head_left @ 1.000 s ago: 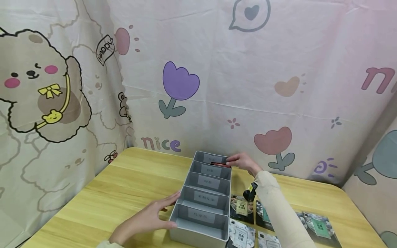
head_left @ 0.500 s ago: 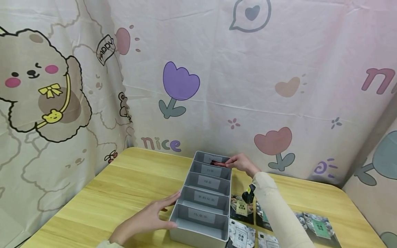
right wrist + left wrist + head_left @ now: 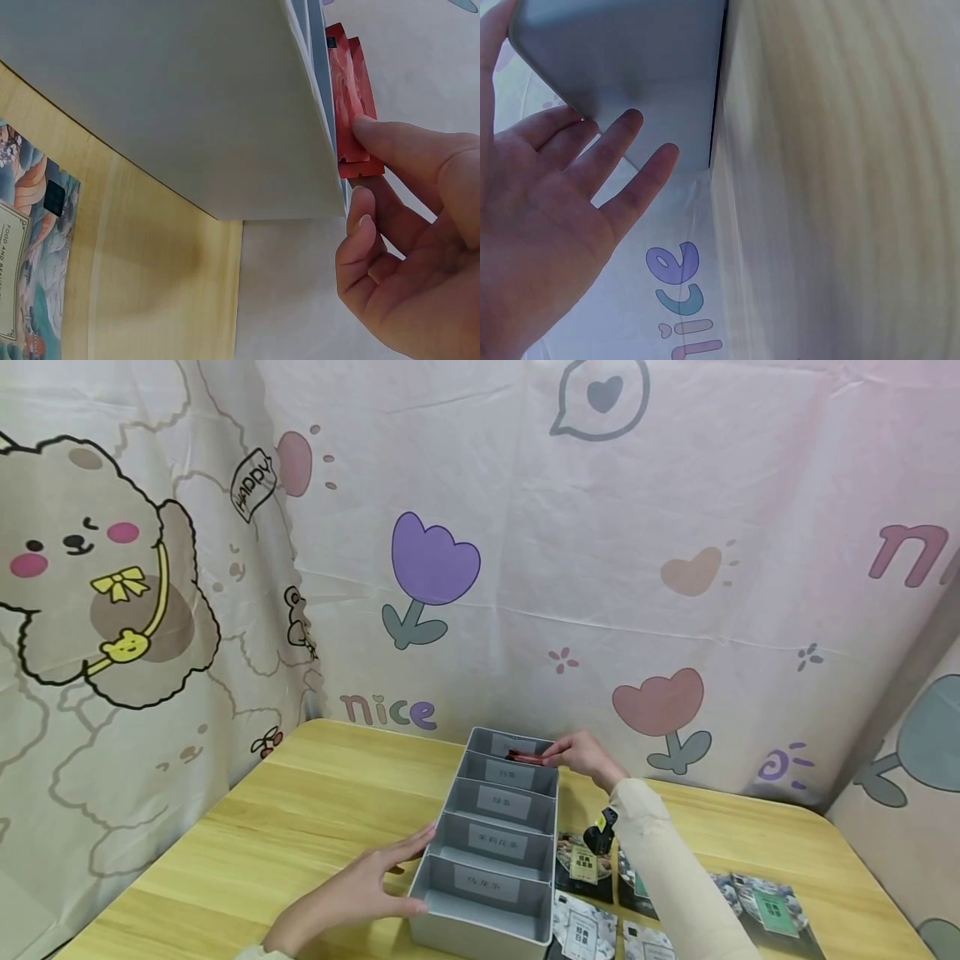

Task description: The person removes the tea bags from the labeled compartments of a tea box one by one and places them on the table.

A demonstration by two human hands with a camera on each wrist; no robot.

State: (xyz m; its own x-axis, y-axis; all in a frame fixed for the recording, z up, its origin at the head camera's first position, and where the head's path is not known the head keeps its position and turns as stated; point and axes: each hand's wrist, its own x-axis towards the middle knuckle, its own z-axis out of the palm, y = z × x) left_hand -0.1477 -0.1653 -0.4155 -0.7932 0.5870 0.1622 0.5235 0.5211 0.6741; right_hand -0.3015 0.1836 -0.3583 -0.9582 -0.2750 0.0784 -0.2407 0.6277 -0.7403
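Observation:
A long grey divider box with several labelled compartments stands on the table. My right hand is over the box's far right corner and pinches red sachets at the far compartment. In the right wrist view, two overlapping red sachets show between thumb and fingers, just above the box's rim. My left hand rests against the left side of the box, its thumb at the near corner. Seen from the left wrist, the fingers are spread and fairly straight, against the grey wall.
Printed tea packets lie right of the box, among them a dark one, a white one and a green-labelled one. My right forearm partly covers some. A patterned cloth hangs behind the wooden table.
In my right hand, the red sachets have shifted and tilted slightly at the far compartment. My left hand stays in place on the box.

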